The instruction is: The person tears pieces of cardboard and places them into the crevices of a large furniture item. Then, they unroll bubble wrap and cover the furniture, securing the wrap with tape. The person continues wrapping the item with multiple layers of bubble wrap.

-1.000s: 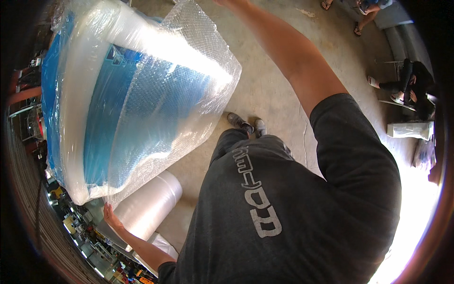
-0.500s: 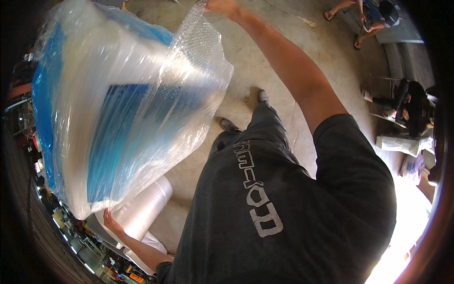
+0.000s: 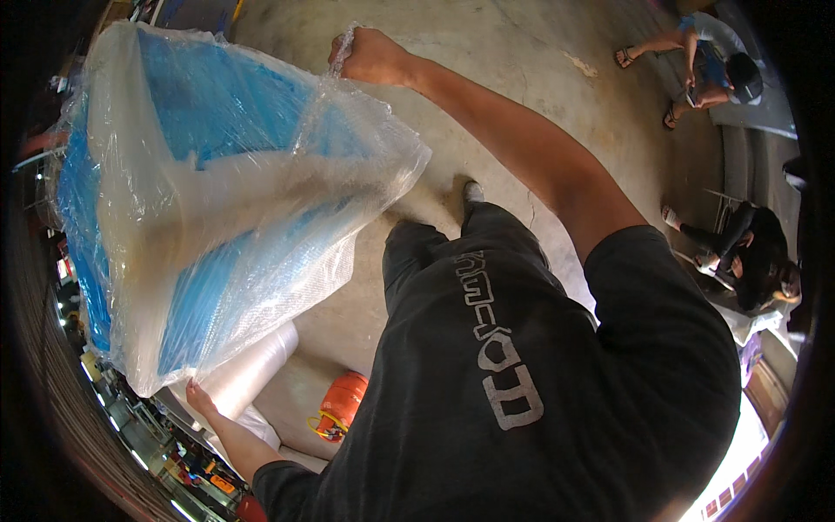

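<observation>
The bulky blue-and-white bundle (image 3: 213, 100) stands on your left, covered in clear bubble wrap (image 3: 320, 277). Your right hand (image 3: 372, 56) is closed in a fist around a gathered strand of that wrap, at the far right side of the bundle; your left hand (image 3: 200, 397) has its fingers at the near lower edge, though you cannot tell from here whether they pinch the film or only rest against it. Expect the wrap to be light, limp and slick, easy to stretch or tear if you pull on one thin strand, so a bunched fistful or a doubled edge should hold best. The bundle itself looks large and awkward, probably firm under its padding; its weight can't be judged, and bare palms could slide on the film, so broad support low down seems safer than tugging the cover. Compared with half a second ago, your right hand has come nearer from the far edge of view, a pale ridge (image 3: 222, 187) with blue either side now shows through the film, and an orange cylinder (image 3: 344, 400) has appeared beyond the clear roll (image 3: 261, 370).
</observation>
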The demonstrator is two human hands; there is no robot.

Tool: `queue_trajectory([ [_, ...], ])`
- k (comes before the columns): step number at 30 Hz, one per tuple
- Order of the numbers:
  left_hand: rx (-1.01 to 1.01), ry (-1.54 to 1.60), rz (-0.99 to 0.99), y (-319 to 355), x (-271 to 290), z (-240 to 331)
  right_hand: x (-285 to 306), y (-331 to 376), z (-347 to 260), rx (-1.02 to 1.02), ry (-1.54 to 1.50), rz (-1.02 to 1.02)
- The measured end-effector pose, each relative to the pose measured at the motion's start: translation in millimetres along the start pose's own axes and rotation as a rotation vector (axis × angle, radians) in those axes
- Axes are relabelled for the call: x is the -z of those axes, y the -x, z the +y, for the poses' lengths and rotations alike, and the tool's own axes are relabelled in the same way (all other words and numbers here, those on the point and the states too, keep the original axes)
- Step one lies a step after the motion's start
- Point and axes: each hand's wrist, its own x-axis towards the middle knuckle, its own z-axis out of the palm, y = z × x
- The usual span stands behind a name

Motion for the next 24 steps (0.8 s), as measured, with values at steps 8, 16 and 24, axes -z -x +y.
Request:
queue_trajectory([
  [8,0.139,0.044,0.111,-14,1,-9,-11,-46,-10,0.003,-0.107,-0.165],
  [16,0.518,0.121,0.48,-9,-35,29,-6,-90,-13,0.043,-0.039,-0.322],
  [24,0.343,0.599,0.728,-19,-43,118,7,-107,-43,-0.181,-0.293,-0.6],
])
